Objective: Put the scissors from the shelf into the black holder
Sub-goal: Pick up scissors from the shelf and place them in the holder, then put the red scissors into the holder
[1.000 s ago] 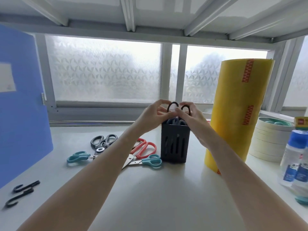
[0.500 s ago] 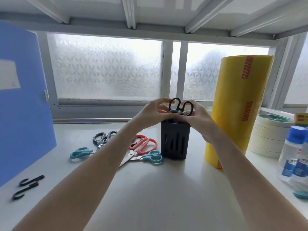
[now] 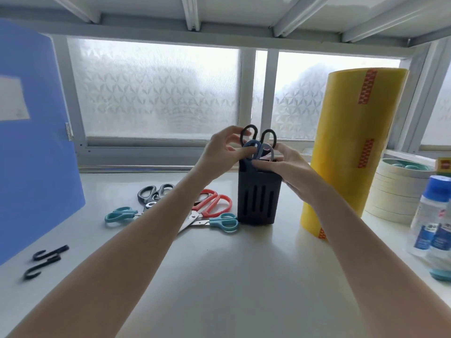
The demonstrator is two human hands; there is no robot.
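The black slotted holder (image 3: 257, 196) stands upright on the white shelf (image 3: 219, 276). Two pairs of scissors stick out of its top: black-handled scissors (image 3: 258, 136) at the back and blue-handled scissors (image 3: 258, 148) in front. My left hand (image 3: 223, 152) pinches the left handle loops of these scissors. My right hand (image 3: 285, 167) grips the holder's upper right rim, fingertips touching the blue handles. On the shelf to the left of the holder lie red scissors (image 3: 214, 206), teal scissors (image 3: 223, 222), a second teal pair (image 3: 120, 214) and grey scissors (image 3: 153, 192).
A tall yellow film roll (image 3: 353, 147) stands just right of the holder. Stacked tape rolls (image 3: 395, 191) and bottles (image 3: 432, 215) sit at the far right. A blue folder (image 3: 34, 142) leans at the left, with two black hooks (image 3: 46, 261) near the front left edge.
The scissors handles now stand a little higher out of the holder, and the blue handles show more. Both hands have stayed at the holder's top, with the fingers shifted slightly.
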